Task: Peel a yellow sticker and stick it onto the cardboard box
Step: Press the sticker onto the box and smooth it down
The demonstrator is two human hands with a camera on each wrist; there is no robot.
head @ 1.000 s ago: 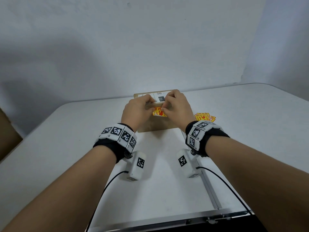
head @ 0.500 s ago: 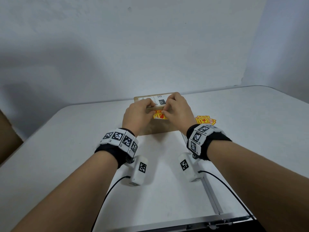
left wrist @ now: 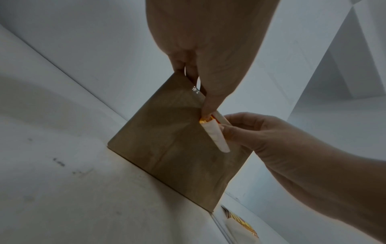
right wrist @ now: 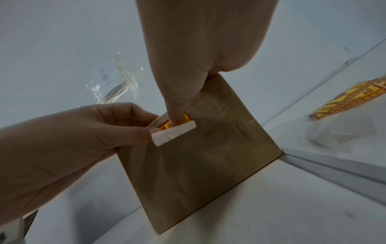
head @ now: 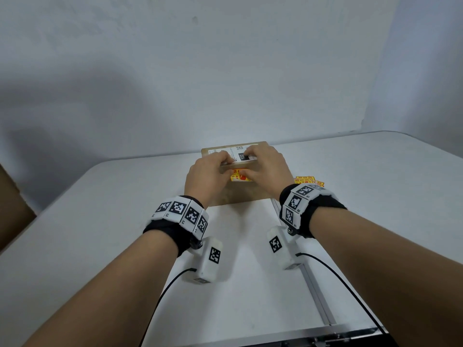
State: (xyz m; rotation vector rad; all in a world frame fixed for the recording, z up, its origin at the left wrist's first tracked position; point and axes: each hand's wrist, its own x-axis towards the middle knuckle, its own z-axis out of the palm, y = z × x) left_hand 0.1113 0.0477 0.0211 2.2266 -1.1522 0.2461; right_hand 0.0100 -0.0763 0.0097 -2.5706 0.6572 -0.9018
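Observation:
The brown cardboard box stands at the table's middle, with a white label on top. A yellow and red sticker lies against the upper part of its near face. Its white backing strip curls away from the face. My left hand curls its fingers over the box's top edge while its thumb presses the sticker's top. My right hand grips the same edge, and its thumb pushes onto the yellow part behind the backing. Most of the sticker is hidden by my thumbs.
A pile of yellow stickers lies on the table right of the box. A crumpled clear wrapper lies behind the box on the left. A metal rail runs along the table on my right. Brown cardboard shows at the far left.
Both hands have slid a little farther over the box's top edge, onto the white label. The sticker stays between my thumbs on the near face.

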